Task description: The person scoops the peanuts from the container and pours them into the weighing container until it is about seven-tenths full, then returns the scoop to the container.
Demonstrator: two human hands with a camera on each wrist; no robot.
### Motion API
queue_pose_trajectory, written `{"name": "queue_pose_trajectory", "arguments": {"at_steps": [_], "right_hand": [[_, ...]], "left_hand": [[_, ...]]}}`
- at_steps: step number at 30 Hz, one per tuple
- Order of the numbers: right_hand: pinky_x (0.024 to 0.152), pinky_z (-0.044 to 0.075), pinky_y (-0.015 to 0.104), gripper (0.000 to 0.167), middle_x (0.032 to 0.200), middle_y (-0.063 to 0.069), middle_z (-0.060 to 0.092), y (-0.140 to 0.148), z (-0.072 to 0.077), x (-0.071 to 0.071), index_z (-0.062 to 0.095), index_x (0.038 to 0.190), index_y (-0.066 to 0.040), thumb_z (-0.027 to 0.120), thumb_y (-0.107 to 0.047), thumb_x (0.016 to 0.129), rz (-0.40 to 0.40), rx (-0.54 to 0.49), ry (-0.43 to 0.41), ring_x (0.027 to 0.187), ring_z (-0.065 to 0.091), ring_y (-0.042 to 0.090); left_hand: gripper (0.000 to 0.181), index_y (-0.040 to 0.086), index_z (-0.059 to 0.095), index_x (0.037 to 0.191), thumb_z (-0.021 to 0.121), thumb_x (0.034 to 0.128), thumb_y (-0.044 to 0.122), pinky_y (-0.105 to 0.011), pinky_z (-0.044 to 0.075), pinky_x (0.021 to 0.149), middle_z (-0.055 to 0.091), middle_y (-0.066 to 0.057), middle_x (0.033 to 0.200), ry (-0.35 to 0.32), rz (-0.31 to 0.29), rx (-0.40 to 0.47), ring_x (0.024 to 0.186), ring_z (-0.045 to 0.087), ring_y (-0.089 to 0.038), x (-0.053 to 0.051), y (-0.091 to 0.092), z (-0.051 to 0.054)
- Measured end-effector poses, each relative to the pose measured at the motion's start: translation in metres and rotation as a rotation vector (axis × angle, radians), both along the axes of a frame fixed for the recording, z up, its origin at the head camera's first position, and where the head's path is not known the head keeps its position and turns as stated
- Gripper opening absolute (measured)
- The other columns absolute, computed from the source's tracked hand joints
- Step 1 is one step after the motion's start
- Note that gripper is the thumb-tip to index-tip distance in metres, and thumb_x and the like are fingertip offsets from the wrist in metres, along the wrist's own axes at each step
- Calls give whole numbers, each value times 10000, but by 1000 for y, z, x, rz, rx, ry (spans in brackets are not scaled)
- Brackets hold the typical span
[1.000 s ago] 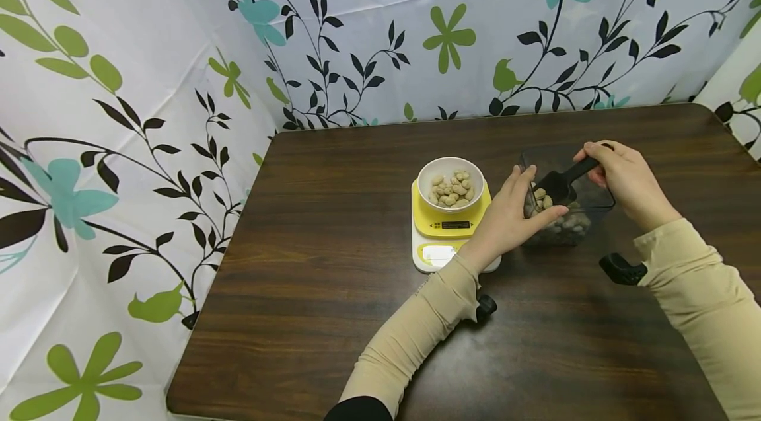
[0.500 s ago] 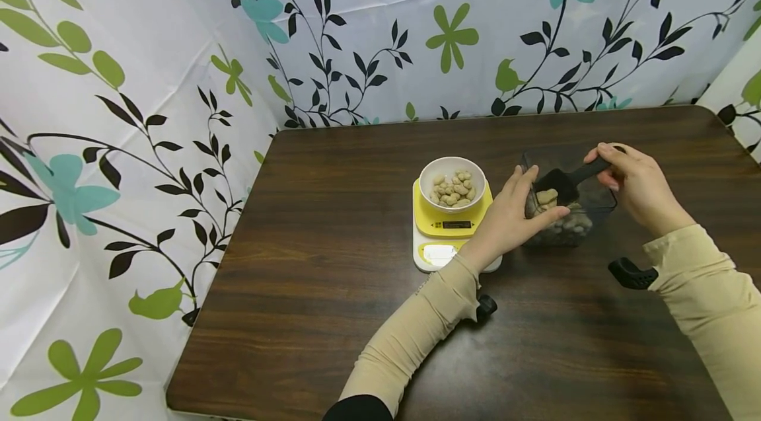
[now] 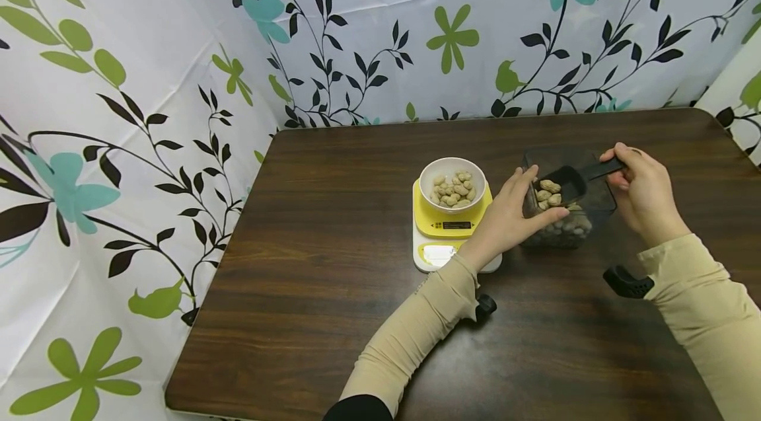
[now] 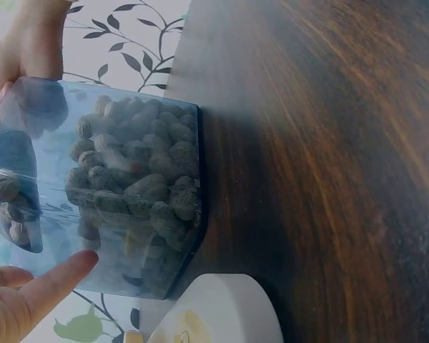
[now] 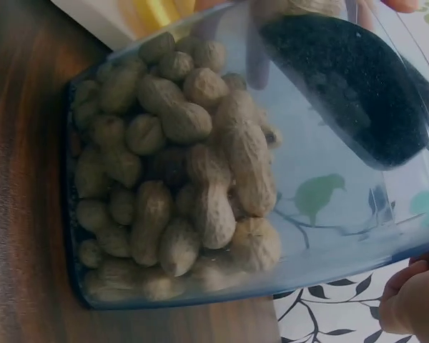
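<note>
My right hand (image 3: 642, 191) grips the handle of a black scoop (image 3: 571, 184), whose bowl sits inside a clear plastic container (image 3: 600, 199), well above its bottom. A few peanuts (image 3: 548, 191) lie in or against the scoop's bowl; in the left wrist view they show through the wall. Many unshelled peanuts (image 5: 179, 157) fill the container's bottom. My left hand (image 3: 508, 213) lies against the container's left corner, its straight fingers on the left side and its thumb on the near wall.
To the left, a white bowl (image 3: 424, 193) of peanuts stands on a yellow and white kitchen scale (image 3: 423, 217); its display is unreadable. Everything rests on a dark wooden table (image 3: 309, 262). A patterned curtain (image 3: 380, 24) hangs behind and left.
My right hand has shifted right with the scoop, and the scoop's handle has come closer to level. Peanuts show more clearly beside its bowl. The left hand stays put.
</note>
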State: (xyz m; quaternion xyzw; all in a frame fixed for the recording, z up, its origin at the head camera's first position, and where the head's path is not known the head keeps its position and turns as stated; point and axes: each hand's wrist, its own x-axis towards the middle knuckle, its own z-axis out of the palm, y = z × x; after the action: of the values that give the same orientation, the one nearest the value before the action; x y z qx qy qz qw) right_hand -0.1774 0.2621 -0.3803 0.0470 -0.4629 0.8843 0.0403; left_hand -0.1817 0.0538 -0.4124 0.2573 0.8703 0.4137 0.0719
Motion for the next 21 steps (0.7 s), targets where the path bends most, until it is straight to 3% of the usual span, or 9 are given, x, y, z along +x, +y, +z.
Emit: {"name": "queue_pose_trajectory", "arguments": {"at_steps": [6,21], "right_hand": [[474,221,226,299,474,32,416,6,-10,6,578,817,61,407,-108,995,-10,-195,-52,474,184,148],[546,189,250,400,417,81,406,12,-19,12,575,791,92,330,-128,1019,-8,-417,-109,464,117,151]], "left_hand": [[780,395,80,1479,540,871,559,-371,364,1086,139,66,1566,-7,6,6,1436,206,-114,3,-2,0],[784,409,30,1476,522,883,555,-376,386,1067,151,4,1567,6,5,-13,1416,276,-183,5,-2,0]]}}
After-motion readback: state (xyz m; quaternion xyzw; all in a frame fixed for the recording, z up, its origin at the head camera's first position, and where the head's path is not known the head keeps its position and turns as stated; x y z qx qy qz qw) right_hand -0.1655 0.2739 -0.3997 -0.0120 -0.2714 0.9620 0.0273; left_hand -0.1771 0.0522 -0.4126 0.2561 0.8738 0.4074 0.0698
